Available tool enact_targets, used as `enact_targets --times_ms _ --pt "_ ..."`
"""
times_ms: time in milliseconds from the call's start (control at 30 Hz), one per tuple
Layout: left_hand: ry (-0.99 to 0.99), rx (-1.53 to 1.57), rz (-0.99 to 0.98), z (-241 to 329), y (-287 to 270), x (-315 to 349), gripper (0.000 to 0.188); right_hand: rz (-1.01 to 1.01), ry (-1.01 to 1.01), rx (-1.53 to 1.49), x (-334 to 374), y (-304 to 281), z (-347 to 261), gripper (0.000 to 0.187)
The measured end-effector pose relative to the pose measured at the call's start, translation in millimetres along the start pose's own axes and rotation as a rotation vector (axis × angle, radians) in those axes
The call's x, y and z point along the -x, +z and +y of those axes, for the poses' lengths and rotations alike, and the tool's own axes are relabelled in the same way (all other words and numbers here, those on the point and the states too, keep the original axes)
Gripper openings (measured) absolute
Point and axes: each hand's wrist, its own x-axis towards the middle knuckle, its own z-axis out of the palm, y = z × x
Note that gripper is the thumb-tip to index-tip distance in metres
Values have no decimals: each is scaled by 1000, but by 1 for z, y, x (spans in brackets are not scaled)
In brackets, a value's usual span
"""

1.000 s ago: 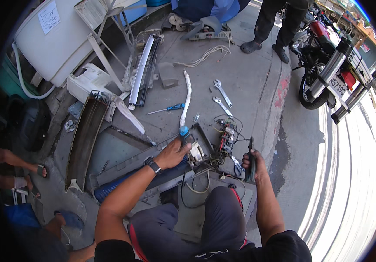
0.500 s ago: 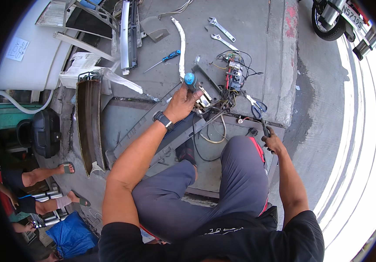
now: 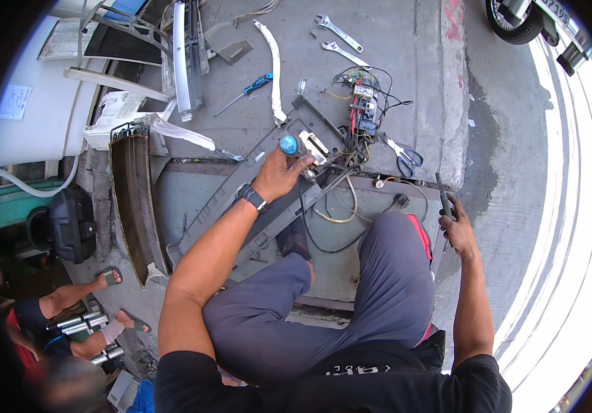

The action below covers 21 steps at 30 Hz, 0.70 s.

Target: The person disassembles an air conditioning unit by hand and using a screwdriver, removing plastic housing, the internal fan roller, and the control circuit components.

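My left hand (image 3: 277,177), with a black watch at its wrist, is closed round a dark cylindrical part with a round blue end (image 3: 288,144). Beside its fingers lies a cream-coloured fitting (image 3: 315,146) on a long grey plastic housing (image 3: 217,199), which slants across the ground before me. My right hand (image 3: 457,224) is off to the right of my knee, its fingers wrapped round a slim dark rod-like tool (image 3: 442,191) that points up; its exact kind does not show. Scissors (image 3: 403,158) and a wired circuit assembly (image 3: 365,110) lie between the hands, farther off.
Two adjustable wrenches (image 3: 339,33), a blue-handled screwdriver (image 3: 244,93) and a white wrapped tube (image 3: 270,69) lie beyond. A curved finned coil (image 3: 133,199) stands at the left, near a black case (image 3: 72,217). Another person's sandalled legs (image 3: 69,299) are lower left; a motorcycle wheel (image 3: 513,24) is upper right.
My right hand has moved right, away from my knee, with the dark tool. My left hand has drawn the blue-ended part a little nearer to me. The whole view has shifted slightly.
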Motion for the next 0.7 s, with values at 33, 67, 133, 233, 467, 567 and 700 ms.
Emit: enact_targets --times_ms 33,67,133,233,467,567,700 --pt "9 3 -5 6 1 0 33 25 -39 13 5 -2 -9 72" --pt "17 6 -9 12 2 -1 33 39 -62 57 10 -3 -20 74" --pt "34 -24 -5 17 2 1 33 52 -194 50 19 3 -43 75" --pt "90 -62 39 17 6 4 33 38 -333 75 28 14 -72 76" --pt "55 -82 51 23 9 0 34 -29 -563 120 42 45 -104 78" --pt "148 -173 19 35 7 2 29 -42 -629 95 49 53 -114 77" --pt "137 -66 47 41 10 -2 28 -43 -660 118 53 62 -116 77"
